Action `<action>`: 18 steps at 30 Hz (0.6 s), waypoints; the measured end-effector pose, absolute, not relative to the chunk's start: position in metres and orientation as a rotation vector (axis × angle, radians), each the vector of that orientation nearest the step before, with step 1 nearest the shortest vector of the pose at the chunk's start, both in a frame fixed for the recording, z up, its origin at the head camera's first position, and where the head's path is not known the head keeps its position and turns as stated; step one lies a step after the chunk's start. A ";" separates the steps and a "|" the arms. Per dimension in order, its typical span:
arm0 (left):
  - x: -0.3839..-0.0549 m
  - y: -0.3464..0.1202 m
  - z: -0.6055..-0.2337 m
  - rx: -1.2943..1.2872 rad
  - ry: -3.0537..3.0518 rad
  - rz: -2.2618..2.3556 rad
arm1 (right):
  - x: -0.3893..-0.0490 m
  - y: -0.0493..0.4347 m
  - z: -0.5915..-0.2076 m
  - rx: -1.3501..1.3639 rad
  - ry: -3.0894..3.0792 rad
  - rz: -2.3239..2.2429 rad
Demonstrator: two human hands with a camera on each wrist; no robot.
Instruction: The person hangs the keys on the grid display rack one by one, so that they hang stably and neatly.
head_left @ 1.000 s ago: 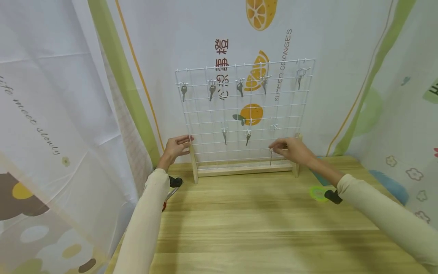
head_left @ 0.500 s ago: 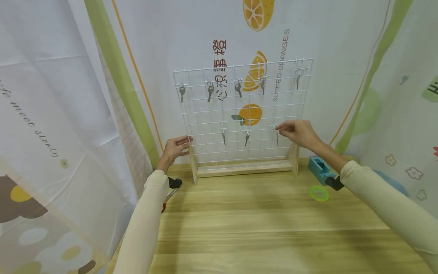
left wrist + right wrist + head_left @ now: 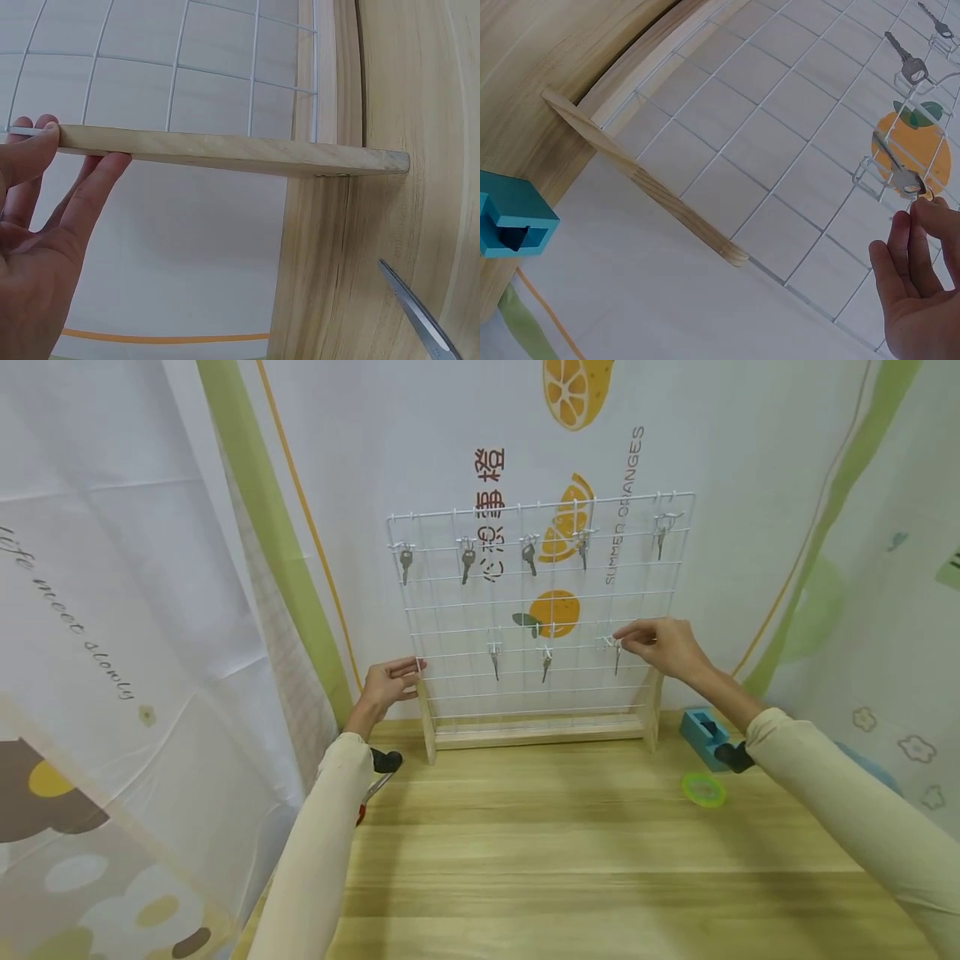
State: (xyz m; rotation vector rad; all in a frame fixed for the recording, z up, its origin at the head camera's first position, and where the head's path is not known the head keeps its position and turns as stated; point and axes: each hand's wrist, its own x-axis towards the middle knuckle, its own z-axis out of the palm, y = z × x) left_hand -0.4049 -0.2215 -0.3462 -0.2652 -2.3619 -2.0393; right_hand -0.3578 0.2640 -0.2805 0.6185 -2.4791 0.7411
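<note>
A white wire grid rack (image 3: 540, 597) stands upright in a wooden base (image 3: 540, 739) on the table. My left hand (image 3: 388, 683) holds its left edge; in the left wrist view, thumb and fingers grip the top of the wooden upright (image 3: 217, 148) and the wire beside it. My right hand (image 3: 663, 646) pinches the ring of a key (image 3: 901, 174) between thumb and fingertip, at a lower-row wire hook (image 3: 866, 180). The key hangs down right beside that hook. Two keys (image 3: 495, 662) hang in the lower row, and several keys (image 3: 406, 564) hang along the upper row.
At the table's right rear stand a blue tape dispenser (image 3: 701, 735) and a round yellow-green disc (image 3: 703, 789). Scissors (image 3: 378, 787) lie by the left forearm. Printed curtains (image 3: 322, 460) surround the table (image 3: 555, 860) at the back and sides.
My right hand has lifted the key from low near the base up to the lower-row hook, shifting slightly right. The left hand stays on the rack's left edge.
</note>
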 end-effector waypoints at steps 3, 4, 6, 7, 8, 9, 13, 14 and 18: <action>-0.405 -0.221 -0.347 -0.267 -2.367 -2.016 | -0.358 0.262 -0.281 0.619 -2.481 0.746; -0.405 -0.222 -0.347 -0.269 -2.367 -2.013 | -0.359 0.262 -0.281 0.616 -2.489 0.749; -0.405 -0.222 -0.347 -0.273 -2.368 -2.008 | -0.360 0.260 -0.281 0.597 -2.507 0.746; -0.405 -0.223 -0.347 -0.277 -2.368 -2.006 | -0.360 0.259 -0.282 0.586 -2.516 0.742; -0.405 -0.223 -0.347 -0.281 -2.368 -2.007 | -0.361 0.259 -0.283 0.576 -2.523 0.741; -0.405 -0.223 -0.347 -0.281 -2.365 -2.012 | -0.362 0.259 -0.283 0.573 -2.529 0.742; -0.406 -0.223 -0.347 -0.288 -2.369 -2.011 | -0.364 0.259 -0.286 0.572 -2.532 0.743; -0.406 -0.223 -0.347 -0.286 -2.366 -2.014 | -0.365 0.259 -0.287 0.575 -2.533 0.745; -0.407 -0.223 -0.347 -0.292 -2.362 -2.016 | -0.367 0.258 -0.289 0.579 -2.539 0.746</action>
